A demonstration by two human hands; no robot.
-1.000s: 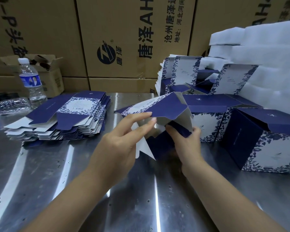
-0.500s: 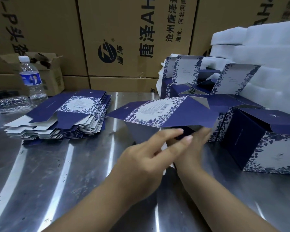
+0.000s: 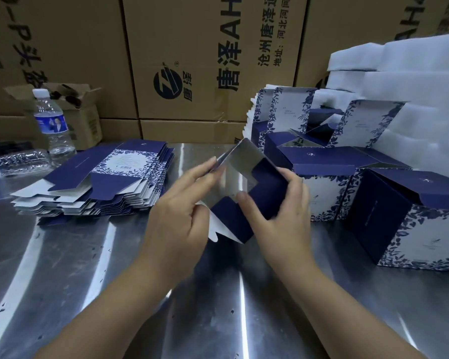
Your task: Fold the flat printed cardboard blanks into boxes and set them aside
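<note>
Blank (image 3: pixel 266 183) popped open into tube; left hand (image 3: pixel 182 211) now on left wall, right hand (image 3: pixel 283 221) opp.

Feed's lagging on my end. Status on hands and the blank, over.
Both hands gripping the blank: left hand, right hand. Half opened, not yet a box. Nothing in the way; folded boxes close on the right.
</note>
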